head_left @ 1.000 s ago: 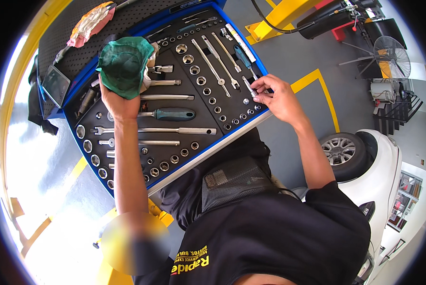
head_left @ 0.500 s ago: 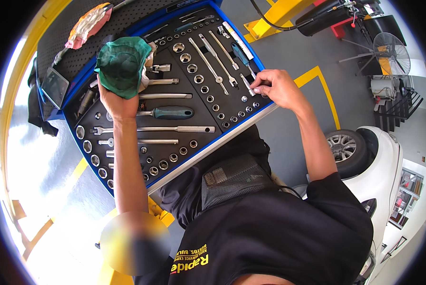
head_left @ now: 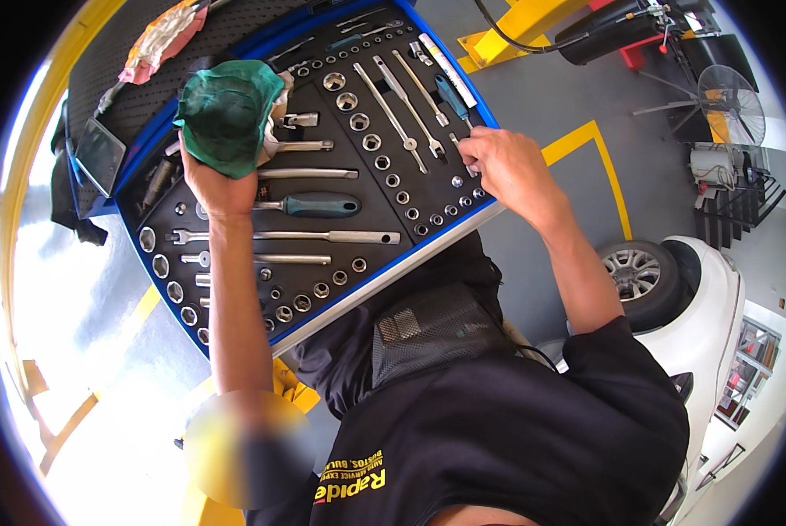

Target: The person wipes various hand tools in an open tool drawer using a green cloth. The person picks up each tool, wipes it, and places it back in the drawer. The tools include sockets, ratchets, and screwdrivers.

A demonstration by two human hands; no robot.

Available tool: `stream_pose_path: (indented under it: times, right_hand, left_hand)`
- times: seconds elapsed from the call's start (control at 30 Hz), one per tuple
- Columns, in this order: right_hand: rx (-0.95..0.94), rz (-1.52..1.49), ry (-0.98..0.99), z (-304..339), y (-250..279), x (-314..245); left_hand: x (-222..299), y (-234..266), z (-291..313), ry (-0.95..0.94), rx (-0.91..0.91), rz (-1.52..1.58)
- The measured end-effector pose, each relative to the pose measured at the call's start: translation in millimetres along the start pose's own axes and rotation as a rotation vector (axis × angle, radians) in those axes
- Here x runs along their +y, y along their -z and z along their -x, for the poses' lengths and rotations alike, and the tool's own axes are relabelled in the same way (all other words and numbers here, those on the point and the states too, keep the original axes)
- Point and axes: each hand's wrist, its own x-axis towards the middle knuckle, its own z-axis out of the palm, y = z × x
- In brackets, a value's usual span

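Note:
My left hand (head_left: 220, 195) is closed around a bunched green rag (head_left: 225, 114) over the left part of a tool tray. Some white cloth (head_left: 276, 110) sticks out beside the rag. At the tray's right edge, my right hand (head_left: 523, 171) pinches a short silver bar (head_left: 455, 144), perhaps an extension; its other end is hidden under the fingers. A teal-handled driver (head_left: 451, 93) lies just beyond that hand. Near my left wrist rest a teal-handled ratchet (head_left: 321, 206) and a long breaker bar (head_left: 349, 238). Rows of silver sockets (head_left: 372, 142) fill dark foam.
The tray has a blue rim (head_left: 484, 101); a white marker (head_left: 448, 70) lies along it. A pink-and-orange cloth (head_left: 161, 44) and a dark-screened device (head_left: 101, 155) are at the far left. A white car (head_left: 713, 307), a fan (head_left: 730, 101) and a yellow post (head_left: 520, 31) stand beyond.
My right hand has shifted slightly right and turned, its fingers now covering more of the short bar. The left hand keeps the rag in nearly the same place.

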Motion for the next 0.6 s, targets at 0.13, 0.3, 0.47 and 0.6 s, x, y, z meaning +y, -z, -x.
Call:
stream_pose_path:
  times: [0.13,0.3,0.47,0.6]
  right_hand:
    - [-0.086,-0.156,-0.093,-10,7,3]
    - [0.094,-0.404,-0.314,-46,3,-9]
    - [0.109,-0.25,-0.366,-80,-21,-18]
    - [0.125,-0.332,-0.373,-87,-30,2]
  left_hand:
    - [-15,-22,-1,-0.154,0.288,-0.298]
    - [-2,1,1,-0.043,0.045,-0.008]
    - [-2,4,1,-0.029,0.058,0.026]
    - [-11,-9,4,-0.086,0.012,-0.09]
